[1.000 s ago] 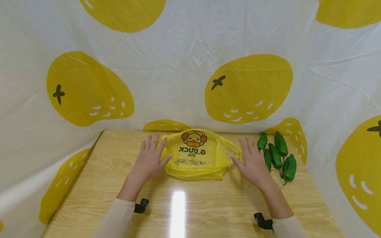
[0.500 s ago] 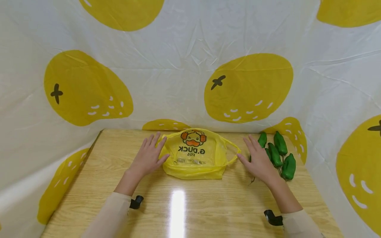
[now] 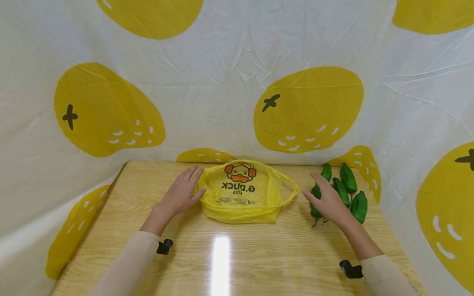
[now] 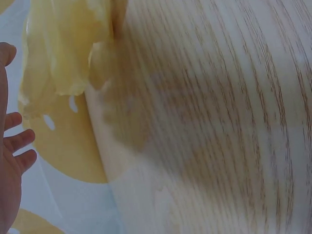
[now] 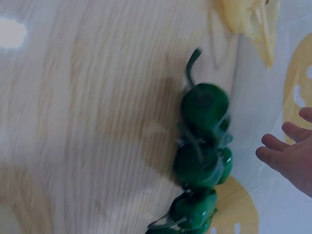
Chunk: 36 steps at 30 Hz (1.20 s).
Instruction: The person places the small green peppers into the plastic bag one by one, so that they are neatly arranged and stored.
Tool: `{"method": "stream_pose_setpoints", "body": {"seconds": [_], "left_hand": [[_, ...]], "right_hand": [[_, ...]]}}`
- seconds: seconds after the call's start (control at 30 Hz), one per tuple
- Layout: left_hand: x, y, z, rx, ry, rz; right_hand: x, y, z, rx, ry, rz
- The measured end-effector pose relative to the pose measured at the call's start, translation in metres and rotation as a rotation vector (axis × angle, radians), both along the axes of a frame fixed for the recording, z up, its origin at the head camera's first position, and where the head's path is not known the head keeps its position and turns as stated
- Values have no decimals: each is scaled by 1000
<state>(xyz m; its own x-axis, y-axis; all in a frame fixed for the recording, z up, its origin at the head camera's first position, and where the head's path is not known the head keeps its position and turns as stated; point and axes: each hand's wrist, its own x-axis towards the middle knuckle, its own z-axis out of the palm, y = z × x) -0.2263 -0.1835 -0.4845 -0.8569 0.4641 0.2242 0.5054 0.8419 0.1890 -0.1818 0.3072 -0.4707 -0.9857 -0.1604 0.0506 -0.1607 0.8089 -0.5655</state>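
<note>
I see the white cloth backdrop printed with big yellow fruit shapes (image 3: 307,109) filling the far side and wrapping round both flanks of the scene, and below it the light wooden table with a glossy grained top (image 3: 240,255) running from the near edge to the cloth. At the far middle of the table lies the thin yellow plastic bag with an orange duck print and dark lettering (image 3: 240,193), flattened, its loop handle sticking out to the right. My left hand (image 3: 180,195) lies just left of the bag with its fingers straight and spread, fingertips at the bag's left edge; I cannot tell whether they touch the plastic. In the left wrist view the hand (image 4: 9,165) shows only at the left border, beside the crumpled yellow plastic. My right hand (image 3: 327,200) is well apart from the left one, to the right of the bag, fingers extended and lying over the cluster of glossy dark green peppers with thin stems (image 3: 342,193) at the far right of the table. One pepper shows at the hand's left side, but I cannot tell whether the fingers grip it. In the blurred right wrist view the peppers (image 5: 202,161) lie in a row on the wood, with the fingers (image 5: 287,156) uncurled off to their right.
</note>
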Motion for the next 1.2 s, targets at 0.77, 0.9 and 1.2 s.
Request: {"method": "stream_pose_setpoints", "body": {"seconds": [0.77,0.9,1.2], "left_hand": [[-14,8,-10,319,-193,104],[-19,12,-10,323,-171,92],[-26,19,-11,308,-162,104]], "right_hand": [[2,23,-16,-147,-140,-75],[3,26,-19,-143,-155,-85],[3,25,-17,-103,-161,-116]]}}
